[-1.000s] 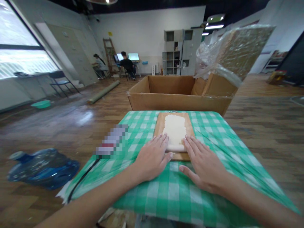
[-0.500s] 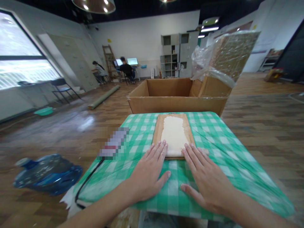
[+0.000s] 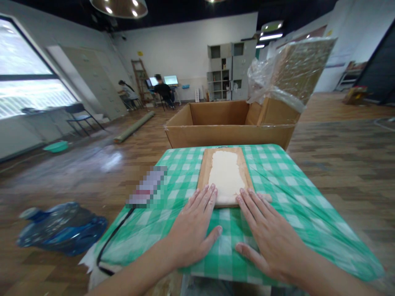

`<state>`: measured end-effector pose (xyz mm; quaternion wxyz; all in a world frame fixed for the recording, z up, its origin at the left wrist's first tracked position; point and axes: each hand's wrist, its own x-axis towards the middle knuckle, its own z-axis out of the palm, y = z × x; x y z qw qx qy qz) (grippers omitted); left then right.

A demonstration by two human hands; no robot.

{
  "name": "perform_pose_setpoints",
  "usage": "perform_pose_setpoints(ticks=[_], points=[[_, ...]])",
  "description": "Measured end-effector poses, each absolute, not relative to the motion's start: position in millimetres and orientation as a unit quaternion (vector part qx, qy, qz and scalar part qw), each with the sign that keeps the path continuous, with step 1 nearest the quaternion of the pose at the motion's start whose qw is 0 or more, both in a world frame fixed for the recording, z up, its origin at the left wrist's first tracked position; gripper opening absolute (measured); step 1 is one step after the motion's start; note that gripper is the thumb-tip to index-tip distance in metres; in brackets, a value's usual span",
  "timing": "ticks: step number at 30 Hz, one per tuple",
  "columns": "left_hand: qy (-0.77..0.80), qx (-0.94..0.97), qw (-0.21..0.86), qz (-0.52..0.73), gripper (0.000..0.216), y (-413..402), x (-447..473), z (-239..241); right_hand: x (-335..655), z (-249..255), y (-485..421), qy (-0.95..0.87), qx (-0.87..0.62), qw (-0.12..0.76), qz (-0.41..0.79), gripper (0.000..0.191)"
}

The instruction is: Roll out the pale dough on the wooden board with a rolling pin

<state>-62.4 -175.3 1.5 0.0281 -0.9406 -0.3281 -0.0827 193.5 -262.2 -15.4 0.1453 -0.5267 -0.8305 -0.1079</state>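
Note:
A flat sheet of pale dough (image 3: 226, 166) covers most of a wooden board (image 3: 203, 164). Across the board's near end lies a pale rolling pin (image 3: 266, 198), mostly hidden under my fingers; whether dough is wrapped round its middle I cannot tell. My left hand (image 3: 194, 228) rests on the pin's left part, fingers stretched out and flat, thumb apart. On the right part lies my right hand (image 3: 265, 232), also flat with its thumb spread. Between the fingertips the dough's near edge looks slightly ragged.
A green-and-white checked cloth (image 3: 296, 205) covers the table. A blurred-out phone-like object (image 3: 148, 187) with a black cable lies at left. Beyond the table stands an open cardboard box (image 3: 228, 135). A blue water bottle (image 3: 63, 228) lies on the floor. Two people sit far back.
Both hands have shifted very slightly towards me, still flat on the rolling pin. A little more of the dough's ragged near edge shows by my right fingertips.

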Motion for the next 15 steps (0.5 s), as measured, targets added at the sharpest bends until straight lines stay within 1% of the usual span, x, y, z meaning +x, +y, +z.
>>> perform_pose_setpoints(ticks=[7,12,15], points=[[-0.353,-0.933,0.012,-0.064,0.081,-142,-48,10,203,-8,-227,-0.825,-0.539,0.149,-0.072,0.095],[-0.382,-0.922,0.008,-0.067,0.073,-98,-30,9,218,1,-177,-0.837,-0.529,0.139,-0.012,0.079],[-0.38,-0.921,0.017,-0.086,0.069,-64,-18,3,227,1,-140,-0.839,-0.528,0.129,0.012,0.075]])
